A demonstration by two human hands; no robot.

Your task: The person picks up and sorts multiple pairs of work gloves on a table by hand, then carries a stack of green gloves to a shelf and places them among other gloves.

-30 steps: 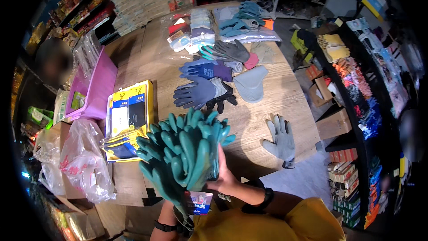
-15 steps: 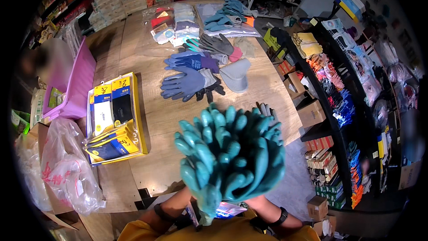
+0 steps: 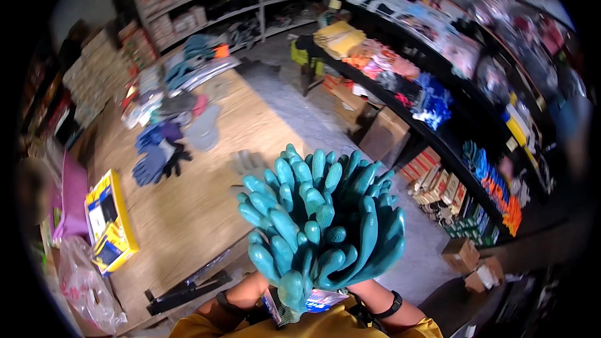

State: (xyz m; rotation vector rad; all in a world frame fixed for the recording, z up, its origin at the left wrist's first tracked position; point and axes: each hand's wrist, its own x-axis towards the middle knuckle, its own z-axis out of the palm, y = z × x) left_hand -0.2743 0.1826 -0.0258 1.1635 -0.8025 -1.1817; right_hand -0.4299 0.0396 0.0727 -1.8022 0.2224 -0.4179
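Observation:
A thick bundle of teal rubber-coated work gloves [image 3: 322,219] fills the space in front of my body, finger ends pointing up and outward. My left hand [image 3: 255,285] grips its lower left side, and my right hand [image 3: 362,289] grips the lower right. Most of my fingers are hidden behind the gloves. A printed label [image 3: 322,300] shows at the base of the bundle, between my wrists.
A wooden table [image 3: 219,213] lies to the left, bearing blue gloves [image 3: 150,156], a grey cap-like piece [image 3: 201,128] and a yellow box of packs [image 3: 111,222]. On the right, a black shelf rack [image 3: 375,97] holds stacked gloves. Cardboard boxes [image 3: 460,255] sit on the floor.
My view has swung to the right, so the table has slid left and the rack sits nearer the middle. The glove bundle stays in both hands.

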